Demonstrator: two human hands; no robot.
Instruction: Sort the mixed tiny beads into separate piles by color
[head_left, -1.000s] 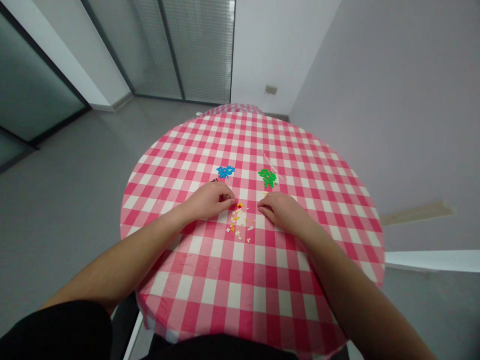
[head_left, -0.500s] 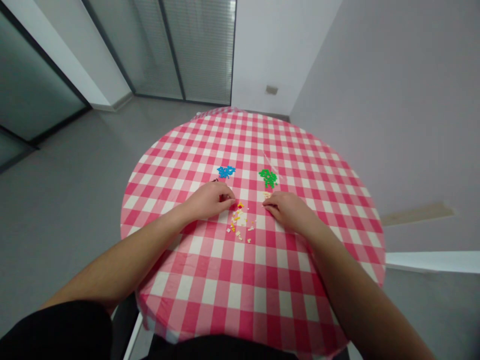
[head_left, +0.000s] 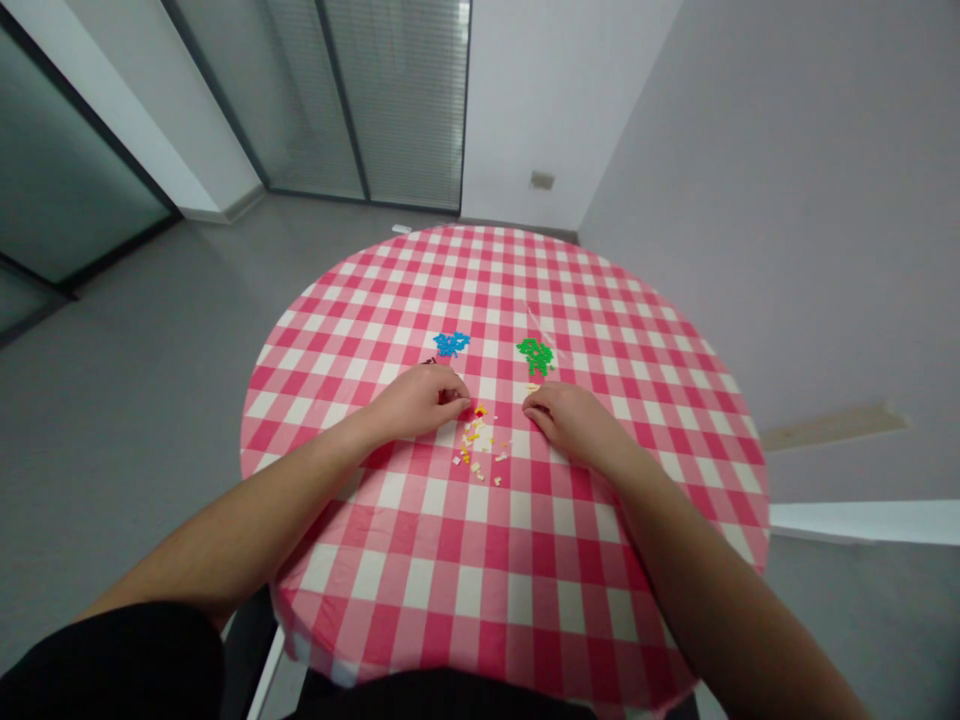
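Observation:
My left hand (head_left: 425, 401) rests on the checked cloth with fingers curled and thumb against them. Whatever it may pinch is hidden. Just right of its fingertips lie small yellow and white pieces (head_left: 475, 440), with a red bit near the top. My right hand (head_left: 571, 414) has thumb and fingertips pressed together, and anything between them is too small to make out. Cream-coloured sticks (head_left: 533, 387) lie just beyond its fingers. Farther off are a cluster of green pieces (head_left: 535, 355) and a cluster of blue pieces (head_left: 451, 344). Dark pieces (head_left: 429, 361) peek out behind my left hand.
The round table wears a red-and-white checked cloth (head_left: 480, 560) that hangs over the near edge. Glass partitions (head_left: 330, 100) and a white wall (head_left: 540, 90) stand beyond it. At the far rim, a small white object (head_left: 401, 229) shows.
The raised cloth at the far edge has dropped, uncovering the small white object. My right hand has shifted very slightly left. My left hand stays in place.

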